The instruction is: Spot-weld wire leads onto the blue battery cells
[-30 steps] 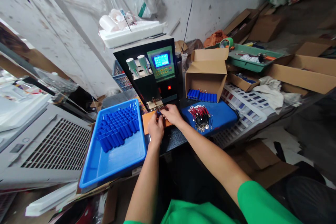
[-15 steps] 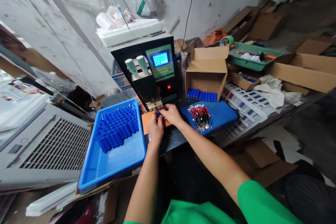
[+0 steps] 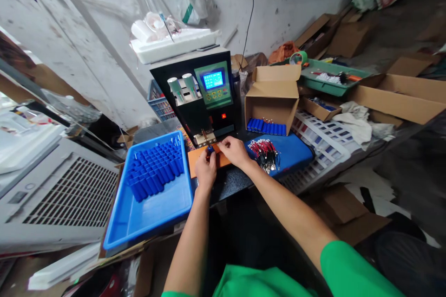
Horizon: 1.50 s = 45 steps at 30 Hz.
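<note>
A black spot-welding machine (image 3: 205, 97) with a lit blue screen stands in front of me. My left hand (image 3: 205, 170) is closed on a small blue battery cell (image 3: 210, 149), held upright under the machine's welding pins over an orange pad (image 3: 223, 158). My right hand (image 3: 235, 150) has its fingers pinched just right of the cell, and what they hold is too small to name. A blue tray (image 3: 153, 213) with several blue cells lies to the left. A bundle of red and black wires (image 3: 265, 153) rests on a blue mat (image 3: 296, 151) to the right.
An open cardboard box (image 3: 275, 95) with a row of blue cells at its mouth stands behind the mat. A green tray (image 3: 331, 74) of tools and more cardboard boxes (image 3: 404, 90) fill the right. A grey unit with a grille (image 3: 59, 195) sits at the left.
My right hand has drawn slightly right, away from the cell, leaving the cell's blue top visible between the hands. The left hand stays at the welding pins.
</note>
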Each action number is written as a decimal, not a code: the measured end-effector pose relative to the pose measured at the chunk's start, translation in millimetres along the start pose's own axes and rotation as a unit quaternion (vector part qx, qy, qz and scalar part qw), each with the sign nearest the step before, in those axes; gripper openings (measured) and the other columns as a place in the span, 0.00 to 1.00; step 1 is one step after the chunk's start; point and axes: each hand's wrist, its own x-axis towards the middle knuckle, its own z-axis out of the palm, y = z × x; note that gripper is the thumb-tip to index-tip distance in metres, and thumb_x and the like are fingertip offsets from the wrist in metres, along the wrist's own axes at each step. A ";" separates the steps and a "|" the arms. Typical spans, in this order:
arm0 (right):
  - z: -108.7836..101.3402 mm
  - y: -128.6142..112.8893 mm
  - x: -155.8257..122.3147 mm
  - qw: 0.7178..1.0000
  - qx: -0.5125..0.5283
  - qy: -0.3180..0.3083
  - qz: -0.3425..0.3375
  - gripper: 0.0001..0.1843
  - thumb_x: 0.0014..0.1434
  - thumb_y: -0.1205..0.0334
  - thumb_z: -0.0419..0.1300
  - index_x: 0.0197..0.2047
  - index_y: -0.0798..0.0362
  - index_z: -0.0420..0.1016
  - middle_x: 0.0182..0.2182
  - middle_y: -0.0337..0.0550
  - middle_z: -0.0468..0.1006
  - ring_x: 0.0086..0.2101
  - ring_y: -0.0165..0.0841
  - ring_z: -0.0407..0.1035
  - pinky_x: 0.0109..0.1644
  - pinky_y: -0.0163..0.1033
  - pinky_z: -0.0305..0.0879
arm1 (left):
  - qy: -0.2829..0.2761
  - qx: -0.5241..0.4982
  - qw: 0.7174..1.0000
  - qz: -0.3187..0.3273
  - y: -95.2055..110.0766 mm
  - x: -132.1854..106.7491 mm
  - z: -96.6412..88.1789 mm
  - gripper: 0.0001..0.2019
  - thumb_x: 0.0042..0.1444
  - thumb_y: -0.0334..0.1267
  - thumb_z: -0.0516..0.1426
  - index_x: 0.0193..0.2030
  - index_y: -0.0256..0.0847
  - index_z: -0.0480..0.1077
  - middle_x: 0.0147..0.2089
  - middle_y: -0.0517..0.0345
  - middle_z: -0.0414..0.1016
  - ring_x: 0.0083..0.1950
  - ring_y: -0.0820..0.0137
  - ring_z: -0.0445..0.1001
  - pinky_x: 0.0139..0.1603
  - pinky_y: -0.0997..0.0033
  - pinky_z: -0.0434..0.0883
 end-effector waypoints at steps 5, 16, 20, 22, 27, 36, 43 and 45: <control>-21.3 -16.4 -15.1 0.956 -0.213 0.022 -0.201 0.10 0.60 0.60 0.61 0.43 0.55 0.78 0.46 0.54 0.78 0.54 0.46 0.65 0.61 0.51 0.59 | -0.013 -0.018 0.998 0.063 -8.3 -1.3 1.0 0.17 0.64 0.44 0.52 0.54 0.40 0.73 0.44 0.50 0.80 0.41 0.65 0.78 0.43 0.68 0.71; -23.2 -1.8 -1.9 0.923 -0.296 -0.080 -0.231 0.14 0.69 0.60 0.57 0.49 0.60 0.77 0.38 0.53 0.83 0.41 0.40 0.76 0.55 0.44 0.63 | -0.002 0.020 0.994 0.108 -4.6 2.6 -1.0 0.24 0.61 0.48 0.54 0.60 0.40 0.70 0.51 0.47 0.80 0.49 0.60 0.78 0.50 0.62 0.73; -67.8 36.7 15.0 0.952 -0.260 0.049 -0.151 0.16 0.68 0.60 0.57 0.55 0.58 0.77 0.46 0.55 0.82 0.47 0.42 0.76 0.56 0.45 0.64 | 0.009 0.074 0.989 0.128 -0.7 0.8 -1.5 0.20 0.61 0.51 0.55 0.54 0.45 0.74 0.49 0.51 0.81 0.50 0.59 0.78 0.48 0.62 0.72; -94.2 60.7 27.2 0.950 -0.273 0.095 -0.120 0.17 0.67 0.61 0.58 0.55 0.57 0.77 0.49 0.56 0.81 0.50 0.43 0.75 0.58 0.46 0.64 | 0.020 0.099 0.985 0.138 0.7 0.2 -1.2 0.17 0.61 0.51 0.55 0.51 0.47 0.76 0.48 0.53 0.81 0.50 0.59 0.77 0.46 0.63 0.71; -126.9 108.3 55.5 0.929 -0.343 0.103 -0.093 0.16 0.66 0.64 0.58 0.55 0.59 0.78 0.49 0.57 0.81 0.51 0.43 0.73 0.61 0.47 0.62 | 0.041 0.120 0.981 0.144 1.1 0.5 1.4 0.16 0.62 0.49 0.54 0.49 0.47 0.77 0.46 0.55 0.82 0.48 0.61 0.77 0.43 0.65 0.69; -122.9 143.8 74.9 0.919 -0.383 0.064 -0.071 0.12 0.65 0.67 0.57 0.45 0.59 0.81 0.47 0.58 0.81 0.53 0.43 0.71 0.64 0.47 0.59 | 0.062 0.120 0.977 0.168 -2.6 -0.6 5.0 0.15 0.63 0.49 0.54 0.49 0.47 0.76 0.46 0.56 0.82 0.48 0.61 0.78 0.44 0.65 0.69; -134.5 149.2 70.3 0.942 -0.302 0.136 -0.061 0.17 0.66 0.68 0.51 0.51 0.57 0.80 0.50 0.55 0.80 0.54 0.40 0.71 0.62 0.45 0.63 | 0.060 0.105 0.977 0.176 -4.1 -0.7 5.7 0.15 0.62 0.49 0.54 0.48 0.47 0.77 0.46 0.56 0.82 0.48 0.61 0.77 0.46 0.65 0.69; -138.4 148.4 65.0 0.944 -0.297 0.139 -0.048 0.18 0.65 0.68 0.52 0.53 0.59 0.78 0.50 0.56 0.80 0.54 0.40 0.71 0.62 0.44 0.64 | 0.053 0.100 0.978 0.178 -5.0 -0.4 5.5 0.15 0.62 0.49 0.54 0.48 0.47 0.76 0.46 0.55 0.82 0.48 0.61 0.77 0.47 0.64 0.69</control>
